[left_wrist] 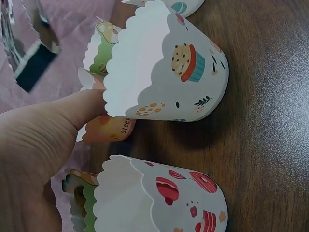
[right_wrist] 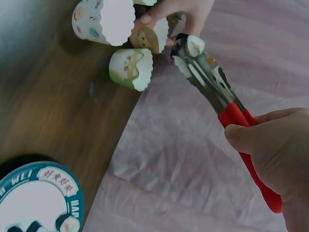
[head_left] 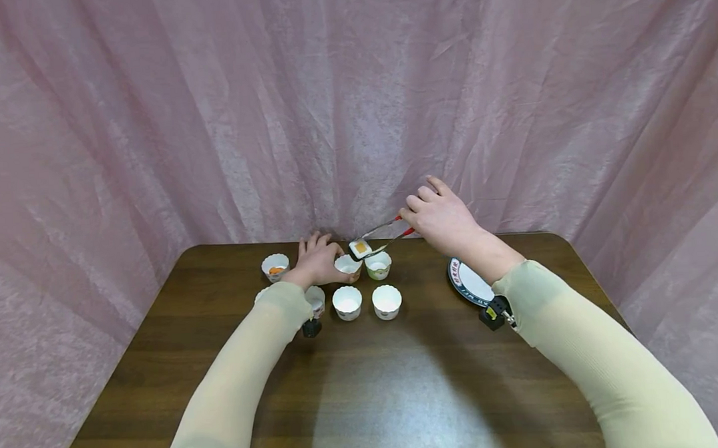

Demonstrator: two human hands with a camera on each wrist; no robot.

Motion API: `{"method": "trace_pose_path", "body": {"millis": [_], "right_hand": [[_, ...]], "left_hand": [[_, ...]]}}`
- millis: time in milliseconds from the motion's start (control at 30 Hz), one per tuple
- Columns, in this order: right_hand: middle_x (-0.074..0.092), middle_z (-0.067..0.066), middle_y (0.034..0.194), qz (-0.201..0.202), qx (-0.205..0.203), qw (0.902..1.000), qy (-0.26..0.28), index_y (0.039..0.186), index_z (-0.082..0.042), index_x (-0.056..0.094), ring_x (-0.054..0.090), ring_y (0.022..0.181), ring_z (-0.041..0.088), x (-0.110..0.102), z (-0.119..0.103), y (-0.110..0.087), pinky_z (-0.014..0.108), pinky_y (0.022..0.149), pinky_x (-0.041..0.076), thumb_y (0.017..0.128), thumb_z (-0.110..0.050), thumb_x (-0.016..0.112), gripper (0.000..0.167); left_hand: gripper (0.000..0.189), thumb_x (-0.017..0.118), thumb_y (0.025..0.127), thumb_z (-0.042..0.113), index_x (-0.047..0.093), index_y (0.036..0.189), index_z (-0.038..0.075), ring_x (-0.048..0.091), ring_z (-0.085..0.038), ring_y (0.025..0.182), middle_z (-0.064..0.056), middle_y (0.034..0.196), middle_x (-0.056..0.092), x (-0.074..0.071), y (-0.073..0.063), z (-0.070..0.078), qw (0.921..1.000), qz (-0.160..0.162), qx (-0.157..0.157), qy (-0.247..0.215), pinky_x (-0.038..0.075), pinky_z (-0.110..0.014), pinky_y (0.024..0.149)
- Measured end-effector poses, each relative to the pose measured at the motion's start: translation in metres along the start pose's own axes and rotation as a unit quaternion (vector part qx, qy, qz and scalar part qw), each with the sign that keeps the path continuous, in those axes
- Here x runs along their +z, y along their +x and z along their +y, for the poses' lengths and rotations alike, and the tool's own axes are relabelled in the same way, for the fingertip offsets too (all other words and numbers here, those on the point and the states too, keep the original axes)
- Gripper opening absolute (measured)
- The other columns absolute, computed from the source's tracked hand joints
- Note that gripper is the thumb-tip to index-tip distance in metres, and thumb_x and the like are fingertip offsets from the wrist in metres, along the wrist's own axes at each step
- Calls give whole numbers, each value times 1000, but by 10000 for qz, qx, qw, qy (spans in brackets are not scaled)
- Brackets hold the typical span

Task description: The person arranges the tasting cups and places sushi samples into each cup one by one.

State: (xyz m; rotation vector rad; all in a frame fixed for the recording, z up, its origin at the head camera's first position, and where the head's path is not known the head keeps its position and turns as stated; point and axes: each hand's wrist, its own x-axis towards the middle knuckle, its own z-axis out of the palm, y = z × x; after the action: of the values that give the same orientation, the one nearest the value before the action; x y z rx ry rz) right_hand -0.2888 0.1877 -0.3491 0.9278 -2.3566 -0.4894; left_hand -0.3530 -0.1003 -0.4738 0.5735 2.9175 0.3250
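- White paper cups [head_left: 387,303] stand in a front row on the tabletop [head_left: 378,383].
- The plate [head_left: 471,284] is farther right, partly under the forearm.
- The left grip [head_left: 320,262] is partly closed, holding the brown cup [right_wrist: 148,38] between thumb and fingers.
- The right grip [head_left: 444,219] is closed around the tongs [right_wrist: 233,116]; their tips pinch the rice roll [head_left: 361,248], away from this grip, near the brown cup.
- Behind is a pink curtain [head_left: 342,104].

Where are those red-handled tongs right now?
In the head view, the tongs are just right of centre, in the right hand, their tips gripping a sushi roll beside the left hand.
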Motion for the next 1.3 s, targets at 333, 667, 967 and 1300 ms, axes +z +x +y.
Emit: {"method": "trace_pose_path", "body": {"millis": [333,667,967,1300], "right_hand": [[60,5,93,121,-180,9998,-26,99,-12,74,56,100,30,12,-16,20,55,114,33,91,2,70,17],[61,3,98,-219,-222,9995,-42,103,-15,76,55,105,28,13,-25,27,55,117,30,93,-1,70,19],[60,2,94,-216,-259,9994,-103,98,-17,77,56,103,27,9,-30,33,54,116,32,93,-3,71,17],[62,2,94,-403,-299,9987,-86,98,-19,80,57,103,28,3,-32,38,55,116,32,87,-8,78,15]], "left_hand": [[74,80,81,59,61,136,13,7,-42,154,-17,165,25,-1,0,1,10000,-59,-42,46,3,-65,120],[71,81,79,59,64,130,13,9,-43,153,-18,164,26,0,-1,0,10000,-21,-23,26,4,-66,119],[71,81,79,60,65,130,13,9,-43,153,-19,164,27,-2,-2,0,9999,-78,-78,-77,3,-66,119],[71,81,79,59,64,129,11,8,-43,153,-19,164,27,0,-1,1,9997,-99,-78,-185,2,-64,120]]}}
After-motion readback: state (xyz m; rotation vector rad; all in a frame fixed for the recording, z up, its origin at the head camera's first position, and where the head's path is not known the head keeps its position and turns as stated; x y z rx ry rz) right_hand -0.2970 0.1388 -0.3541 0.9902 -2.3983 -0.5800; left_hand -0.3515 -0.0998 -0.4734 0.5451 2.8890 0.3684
